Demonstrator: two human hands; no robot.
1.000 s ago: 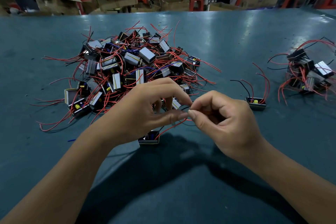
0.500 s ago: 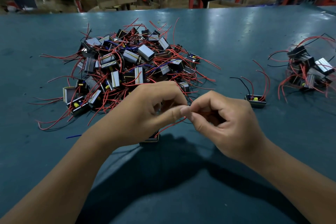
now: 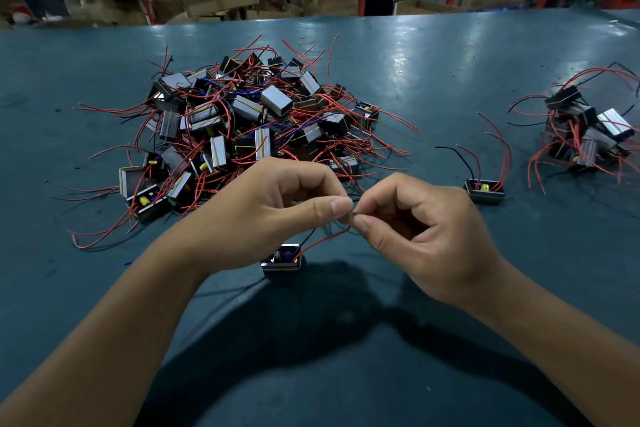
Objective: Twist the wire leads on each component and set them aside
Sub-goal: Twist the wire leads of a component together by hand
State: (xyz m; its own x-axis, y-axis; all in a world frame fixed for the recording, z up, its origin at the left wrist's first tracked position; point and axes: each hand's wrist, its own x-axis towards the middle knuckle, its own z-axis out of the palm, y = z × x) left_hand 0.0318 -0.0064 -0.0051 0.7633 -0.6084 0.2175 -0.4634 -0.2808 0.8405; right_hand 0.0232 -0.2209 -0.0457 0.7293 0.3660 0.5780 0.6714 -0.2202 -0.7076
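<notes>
While the component (image 3: 282,258) sits on the worktop (image 3: 433,73), left grip (image 3: 263,215) and right grip (image 3: 426,236) pinch its leads (image 3: 323,239); unsorted pile (image 3: 249,125) at eleven o'clock.

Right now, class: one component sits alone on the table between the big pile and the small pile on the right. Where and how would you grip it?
Probably pinch the lone component by the two long side walls of its boxy black case, low down, coming from above and from the near side. Its leads rise from the open top and arc upward, so a low grip on the case stays clear of them.
</notes>
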